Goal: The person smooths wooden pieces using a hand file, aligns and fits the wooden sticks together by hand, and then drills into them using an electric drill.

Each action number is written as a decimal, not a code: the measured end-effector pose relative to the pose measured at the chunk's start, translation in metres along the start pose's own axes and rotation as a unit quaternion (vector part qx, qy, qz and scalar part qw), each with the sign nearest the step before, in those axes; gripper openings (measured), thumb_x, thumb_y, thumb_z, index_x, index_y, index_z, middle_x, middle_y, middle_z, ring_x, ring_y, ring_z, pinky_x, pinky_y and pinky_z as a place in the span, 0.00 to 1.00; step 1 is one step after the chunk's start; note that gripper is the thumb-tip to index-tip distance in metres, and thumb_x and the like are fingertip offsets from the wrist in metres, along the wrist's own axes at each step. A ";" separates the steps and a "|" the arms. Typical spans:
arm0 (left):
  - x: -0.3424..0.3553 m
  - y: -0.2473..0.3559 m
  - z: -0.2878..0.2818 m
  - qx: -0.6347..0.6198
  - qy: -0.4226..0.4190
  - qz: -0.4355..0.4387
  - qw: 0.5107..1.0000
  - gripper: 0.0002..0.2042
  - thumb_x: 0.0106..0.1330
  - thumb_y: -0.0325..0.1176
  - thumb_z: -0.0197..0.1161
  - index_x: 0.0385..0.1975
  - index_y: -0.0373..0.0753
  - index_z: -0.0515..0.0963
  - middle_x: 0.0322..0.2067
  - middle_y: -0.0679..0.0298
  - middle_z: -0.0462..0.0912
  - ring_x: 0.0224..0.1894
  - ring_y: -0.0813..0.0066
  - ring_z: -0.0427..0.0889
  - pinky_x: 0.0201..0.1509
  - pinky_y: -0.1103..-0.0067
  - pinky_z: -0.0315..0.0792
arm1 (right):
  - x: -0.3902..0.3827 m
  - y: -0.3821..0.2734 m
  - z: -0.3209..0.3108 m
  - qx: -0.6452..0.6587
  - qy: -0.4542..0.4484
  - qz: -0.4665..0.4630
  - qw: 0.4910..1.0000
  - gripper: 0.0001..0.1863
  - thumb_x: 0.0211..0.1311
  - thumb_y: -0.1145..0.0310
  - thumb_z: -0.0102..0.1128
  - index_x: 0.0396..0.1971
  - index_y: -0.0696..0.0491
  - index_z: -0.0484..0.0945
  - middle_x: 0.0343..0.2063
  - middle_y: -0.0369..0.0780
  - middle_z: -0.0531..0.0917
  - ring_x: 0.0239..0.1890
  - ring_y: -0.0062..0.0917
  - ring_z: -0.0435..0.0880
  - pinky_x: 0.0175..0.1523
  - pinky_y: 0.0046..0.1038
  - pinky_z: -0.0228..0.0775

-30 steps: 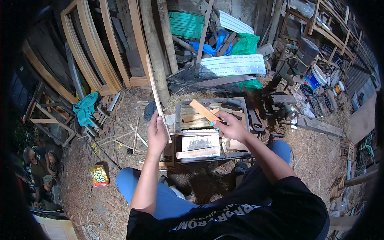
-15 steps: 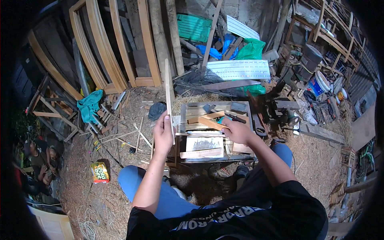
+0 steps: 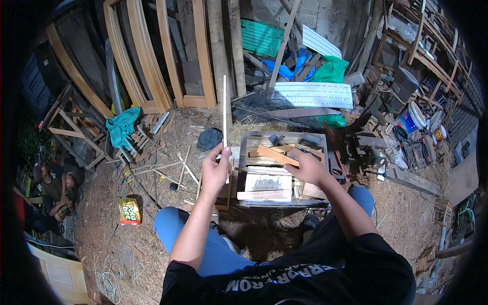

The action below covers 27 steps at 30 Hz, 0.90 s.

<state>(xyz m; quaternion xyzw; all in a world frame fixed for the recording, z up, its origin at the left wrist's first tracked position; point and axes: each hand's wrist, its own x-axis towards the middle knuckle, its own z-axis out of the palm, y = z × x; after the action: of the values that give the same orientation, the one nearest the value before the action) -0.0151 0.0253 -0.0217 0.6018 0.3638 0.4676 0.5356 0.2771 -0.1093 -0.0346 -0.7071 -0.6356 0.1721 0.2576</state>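
A long, thin wooden strip [image 3: 224,112] stands nearly upright in my left hand [image 3: 215,168], its fingers closed around the lower part. My right hand [image 3: 307,169] grips one end of a short, flat piece of wood [image 3: 276,155], which points up and to the left over a low wooden bench [image 3: 243,152]. On the bench, below that piece, lie a pale board with a dark smudged patch [image 3: 267,182] and a narrow wood strip [image 3: 264,195]. A dark block [image 3: 311,140] sits toward the bench's far right corner.
Loose sticks [image 3: 188,165] and a yellow snack bag [image 3: 129,211] lie on the ground to the left. Tall wooden frames [image 3: 145,61] lean at the back. A bench vise [image 3: 368,147] stands to the right. Another person [image 3: 53,190] sits at the far left.
The strip in my left hand has turned and now shows a narrower edge. My right hand's flat piece has shifted slightly, and the whole view has swung a little left.
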 end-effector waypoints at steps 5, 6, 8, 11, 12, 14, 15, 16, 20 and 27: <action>0.002 -0.003 -0.001 -0.047 -0.017 -0.020 0.999 0.18 0.87 0.43 0.52 0.47 0.33 0.82 0.26 0.69 0.81 0.17 0.85 0.74 0.19 0.82 0.66 | -0.003 -0.020 -0.013 0.035 -0.035 -0.009 0.999 0.20 0.68 0.58 0.72 0.51 0.54 0.79 0.37 0.49 0.88 0.39 0.43 0.90 0.46 0.39 0.78; 0.002 -0.005 -0.003 -0.067 -0.015 -0.040 0.997 0.20 0.87 0.45 0.50 0.48 0.34 0.82 0.25 0.69 0.80 0.17 0.85 0.74 0.20 0.82 0.67 | -0.002 -0.020 -0.013 0.048 -0.016 -0.027 0.998 0.19 0.69 0.58 0.71 0.51 0.53 0.80 0.37 0.48 0.88 0.39 0.41 0.90 0.46 0.38 0.78; 0.007 -0.008 -0.010 -0.096 -0.027 -0.056 0.993 0.22 0.88 0.48 0.48 0.53 0.35 0.81 0.26 0.69 0.80 0.18 0.84 0.75 0.21 0.83 0.68 | 0.001 -0.022 -0.011 0.061 0.024 -0.079 0.995 0.17 0.73 0.59 0.68 0.52 0.53 0.82 0.39 0.46 0.88 0.40 0.38 0.90 0.47 0.35 0.78; 0.006 -0.003 -0.005 -0.104 -0.045 -0.063 0.992 0.24 0.87 0.48 0.49 0.66 0.32 0.76 0.28 0.71 0.78 0.18 0.84 0.73 0.21 0.83 0.68 | -0.002 -0.029 -0.013 0.108 0.052 -0.102 0.988 0.19 0.74 0.56 0.64 0.57 0.51 0.83 0.43 0.49 0.88 0.43 0.44 0.88 0.49 0.40 0.79; 0.006 -0.001 -0.004 -0.111 -0.058 -0.068 0.990 0.24 0.87 0.47 0.49 0.66 0.32 0.76 0.30 0.72 0.78 0.19 0.84 0.74 0.22 0.83 0.69 | -0.004 -0.028 -0.014 0.096 0.043 -0.100 0.989 0.19 0.75 0.58 0.63 0.60 0.51 0.82 0.48 0.47 0.88 0.46 0.42 0.88 0.52 0.37 0.79; 0.005 0.002 -0.002 -0.123 -0.068 -0.067 0.988 0.22 0.87 0.46 0.49 0.65 0.34 0.76 0.31 0.72 0.78 0.20 0.85 0.74 0.23 0.84 0.69 | -0.007 -0.037 -0.020 0.100 0.029 -0.084 0.991 0.20 0.75 0.58 0.64 0.60 0.51 0.82 0.48 0.47 0.88 0.47 0.43 0.88 0.53 0.37 0.79; 0.004 0.004 -0.001 -0.136 -0.078 -0.063 0.986 0.21 0.88 0.45 0.48 0.65 0.35 0.77 0.31 0.72 0.78 0.21 0.85 0.74 0.24 0.84 0.70 | -0.007 -0.040 -0.021 0.103 0.017 -0.069 0.992 0.20 0.74 0.58 0.65 0.61 0.51 0.82 0.48 0.47 0.88 0.48 0.43 0.88 0.54 0.37 0.79; 0.003 0.006 0.002 -0.136 -0.080 -0.066 0.985 0.21 0.88 0.45 0.48 0.65 0.35 0.77 0.31 0.72 0.78 0.21 0.85 0.74 0.24 0.84 0.70 | -0.007 -0.039 -0.019 0.087 0.060 -0.132 0.986 0.21 0.73 0.57 0.66 0.59 0.51 0.82 0.49 0.47 0.88 0.49 0.45 0.87 0.56 0.38 0.79; 0.005 0.005 0.008 -0.177 -0.081 -0.077 0.978 0.22 0.88 0.44 0.49 0.66 0.34 0.75 0.31 0.73 0.76 0.22 0.86 0.73 0.25 0.85 0.70 | -0.015 -0.048 -0.026 0.068 0.097 -0.143 0.983 0.19 0.70 0.63 0.72 0.55 0.55 0.83 0.51 0.47 0.88 0.55 0.40 0.88 0.61 0.33 0.77; 0.008 -0.006 0.018 -0.193 -0.065 -0.076 0.976 0.21 0.87 0.41 0.49 0.69 0.33 0.74 0.31 0.74 0.75 0.22 0.88 0.72 0.25 0.86 0.68 | -0.016 -0.056 -0.030 0.039 0.109 -0.177 0.977 0.19 0.66 0.58 0.72 0.53 0.48 0.84 0.45 0.45 0.89 0.46 0.47 0.88 0.50 0.42 0.80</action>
<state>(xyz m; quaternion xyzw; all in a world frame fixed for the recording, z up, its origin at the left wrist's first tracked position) 0.0051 0.0278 -0.0263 0.4864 0.2757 0.4465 0.6986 0.2463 -0.1260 0.0212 -0.5877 -0.7113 0.0705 0.3790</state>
